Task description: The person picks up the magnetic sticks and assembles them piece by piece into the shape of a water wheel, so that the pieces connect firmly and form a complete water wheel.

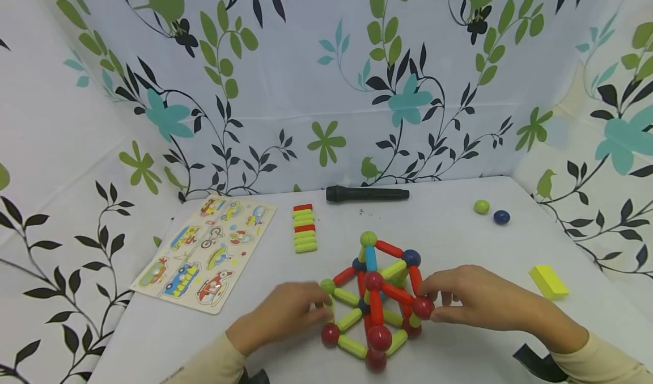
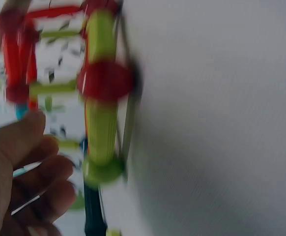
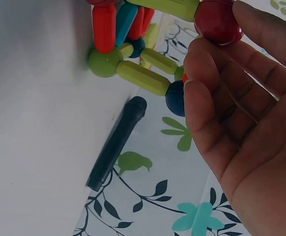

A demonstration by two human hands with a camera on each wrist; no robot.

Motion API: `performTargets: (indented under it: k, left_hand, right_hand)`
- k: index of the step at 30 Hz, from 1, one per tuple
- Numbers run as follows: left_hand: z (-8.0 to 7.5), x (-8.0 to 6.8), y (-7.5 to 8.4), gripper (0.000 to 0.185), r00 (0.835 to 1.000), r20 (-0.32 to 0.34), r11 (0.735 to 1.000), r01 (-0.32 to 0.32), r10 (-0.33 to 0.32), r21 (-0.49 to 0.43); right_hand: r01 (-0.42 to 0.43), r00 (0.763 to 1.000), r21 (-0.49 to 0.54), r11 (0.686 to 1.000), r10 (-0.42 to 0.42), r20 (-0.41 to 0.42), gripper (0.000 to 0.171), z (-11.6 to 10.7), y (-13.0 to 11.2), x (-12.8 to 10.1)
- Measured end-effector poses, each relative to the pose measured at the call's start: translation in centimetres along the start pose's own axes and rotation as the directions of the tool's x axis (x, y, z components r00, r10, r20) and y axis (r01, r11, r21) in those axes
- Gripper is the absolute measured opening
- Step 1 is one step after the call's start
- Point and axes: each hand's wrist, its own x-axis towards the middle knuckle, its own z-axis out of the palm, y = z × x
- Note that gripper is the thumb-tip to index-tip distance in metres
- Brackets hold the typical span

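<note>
A frame of magnetic rods and balls stands on the white table, built of red, yellow-green and blue rods with red, green and dark blue balls at the joints. My right hand pinches a red ball at the frame's right corner between thumb and fingers, also visible in the right wrist view. On the other side, my left hand is beside a green ball, its fingertips overlapping the frame's edge. In the blurred left wrist view, the left fingers are loosely bent, with nothing between them and the thumb.
Behind the frame lies a black microphone-shaped stick. To its left are a row of loose rods and a wooden picture puzzle board. A green ball, a blue ball and a yellow block lie to the right.
</note>
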Motion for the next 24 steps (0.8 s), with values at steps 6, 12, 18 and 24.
performTargets:
  k: [6,12,18,24]
  left_hand:
    - [-2.3,3.9,-5.1,0.019,0.944,-0.177,0.949,0.3,-0.28,0.099]
    - [-2.0,5.1,-7.0,0.021,0.936,-0.142,0.922,0.344,-0.322,0.179]
    - [-1.5,5.4,-6.9,0.023,0.943,-0.135,0.923,0.328,-0.305,0.203]
    - [-1.6,5.7,-6.8,0.023,0.932,-0.155,0.913,0.355,-0.328,0.201]
  right_hand:
    - [-0.007,1.0,0.0,1.0,0.007,0.001,0.026,0.0,0.1,0.0]
    - [-0.006,1.0,0.003,1.0,0.006,0.005,0.027,0.1,0.0,0.1]
    - [-0.009,1.0,-0.006,1.0,0.009,0.001,0.027,-0.2,-0.1,0.0]
    - [-0.005,1.0,-0.003,1.0,0.005,-0.001,0.027,-0.2,-0.1,0.0]
